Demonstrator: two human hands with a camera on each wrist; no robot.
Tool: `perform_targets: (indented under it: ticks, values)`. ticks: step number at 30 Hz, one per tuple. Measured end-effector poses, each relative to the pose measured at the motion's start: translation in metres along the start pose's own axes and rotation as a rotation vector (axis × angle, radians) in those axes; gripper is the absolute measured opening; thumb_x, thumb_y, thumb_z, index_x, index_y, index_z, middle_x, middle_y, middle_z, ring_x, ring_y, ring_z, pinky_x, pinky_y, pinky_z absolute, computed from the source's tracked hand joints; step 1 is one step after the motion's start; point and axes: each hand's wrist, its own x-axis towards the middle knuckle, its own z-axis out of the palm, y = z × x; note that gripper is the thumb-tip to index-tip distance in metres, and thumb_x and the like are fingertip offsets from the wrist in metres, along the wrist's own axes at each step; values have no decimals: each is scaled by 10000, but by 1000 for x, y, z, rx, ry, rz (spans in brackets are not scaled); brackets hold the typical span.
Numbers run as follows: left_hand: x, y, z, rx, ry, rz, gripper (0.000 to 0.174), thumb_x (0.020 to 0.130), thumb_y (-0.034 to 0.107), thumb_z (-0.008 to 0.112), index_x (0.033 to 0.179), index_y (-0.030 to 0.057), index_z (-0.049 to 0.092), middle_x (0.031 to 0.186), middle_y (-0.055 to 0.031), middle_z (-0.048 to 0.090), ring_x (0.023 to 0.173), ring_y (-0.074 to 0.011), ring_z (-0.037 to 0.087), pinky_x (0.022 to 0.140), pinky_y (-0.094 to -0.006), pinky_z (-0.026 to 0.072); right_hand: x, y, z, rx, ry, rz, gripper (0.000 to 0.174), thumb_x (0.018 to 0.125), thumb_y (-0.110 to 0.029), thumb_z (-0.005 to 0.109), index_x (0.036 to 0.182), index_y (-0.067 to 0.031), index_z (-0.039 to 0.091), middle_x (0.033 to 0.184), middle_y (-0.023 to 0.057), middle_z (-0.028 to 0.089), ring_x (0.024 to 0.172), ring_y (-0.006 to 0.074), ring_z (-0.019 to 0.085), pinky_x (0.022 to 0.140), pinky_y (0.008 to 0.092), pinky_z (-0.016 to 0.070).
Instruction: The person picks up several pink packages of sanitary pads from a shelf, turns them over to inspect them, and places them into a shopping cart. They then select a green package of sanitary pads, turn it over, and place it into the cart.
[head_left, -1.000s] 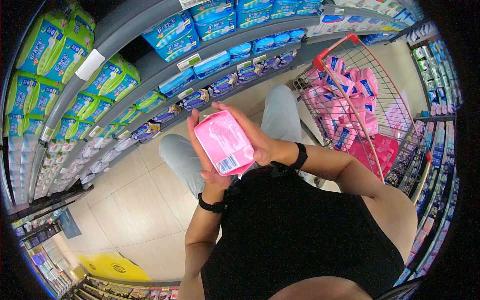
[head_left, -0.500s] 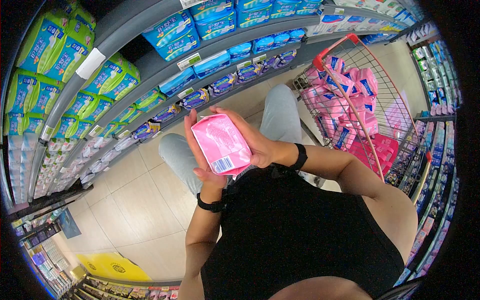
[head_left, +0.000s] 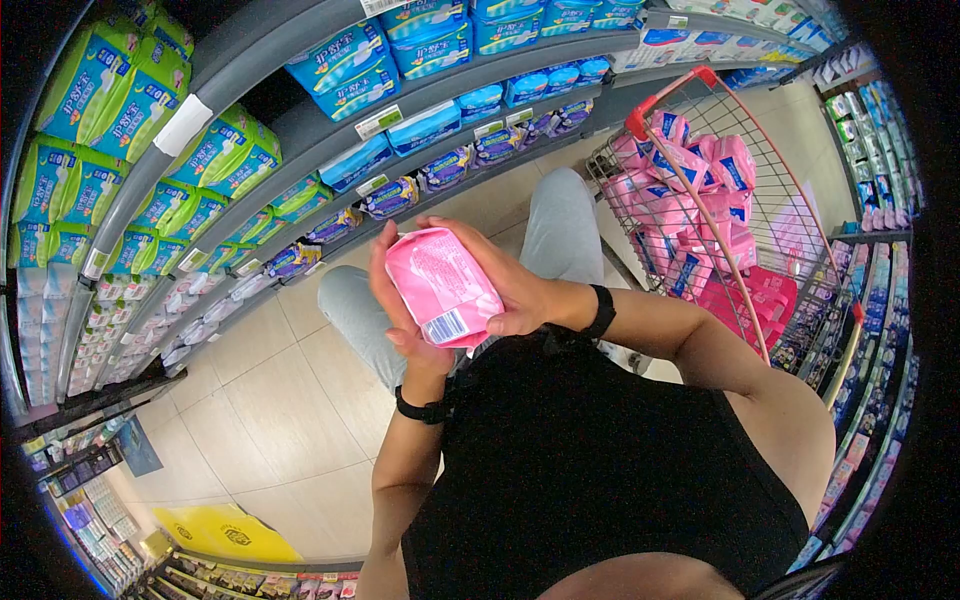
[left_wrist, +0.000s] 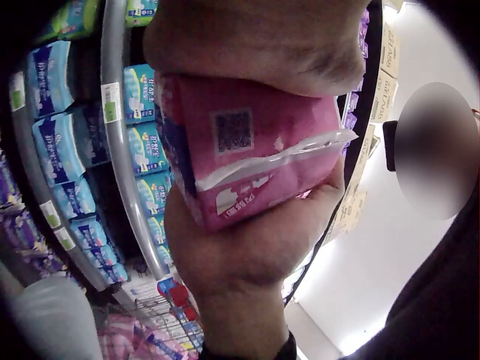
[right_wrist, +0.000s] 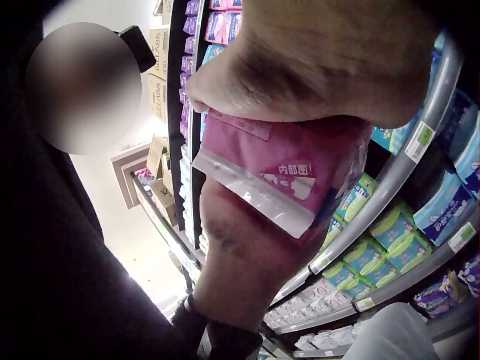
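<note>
Along the left, stacked green packs (head_left: 80,190) sit on shelves whose grey rail (head_left: 230,85) curves up and across, ahead of your knees. Between those shelves and your body, tiled floor (head_left: 270,420) gives room to move, running back to a yellow panel (head_left: 235,530) at the lower left. Your left knee (head_left: 355,310) is just beside the lower shelf.

Your left hand (head_left: 398,315) comes up from a black wristband (head_left: 420,408), palm inward, fingers bent along the left side of the pink package (head_left: 440,275). That package is in front of your torso, above the gap between your knees, with its barcode end toward you. Your right hand (head_left: 515,285) wraps the right side, its thumb at the near corner, forearm reaching in from the right. Both hands grip the package.

Right of your right knee (head_left: 565,215), the wire cart (head_left: 636,126) stands near, holding heaped pink packs (head_left: 685,215); its red-trimmed rim bounds that side. Farther right, another shelf run (head_left: 870,330) closes the aisle.
</note>
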Motion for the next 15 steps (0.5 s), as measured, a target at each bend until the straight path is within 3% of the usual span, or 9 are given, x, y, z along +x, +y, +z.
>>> perform_targets:
  ticks: [5,8,15]
  values:
    - [3,-2,-10,192,-99,118,935,901,818,128,1361,69,449,1522,-235,326,1401,-345,347,1158,-495,279,0,0,-1,19,1,-5,1178,808,-808,486,1523,63,146,1545,276,261,1435,421,288,1180,480,220]
    - [2,-2,-6,127,-78,109,889,912,803,114,1245,82,512,1498,-245,349,1393,-351,352,1153,-505,276,1,-2,0,31,5,-9,1170,807,-802,492,1519,62,154,1540,271,270,1432,417,295,1177,476,227]
    - [1,-2,-6,112,-75,98,856,915,800,122,1184,90,517,1456,-241,382,1379,-344,360,1157,-501,265,0,-2,0,48,13,-2,1158,809,-792,493,1517,62,161,1533,269,286,1431,416,299,1176,466,229]
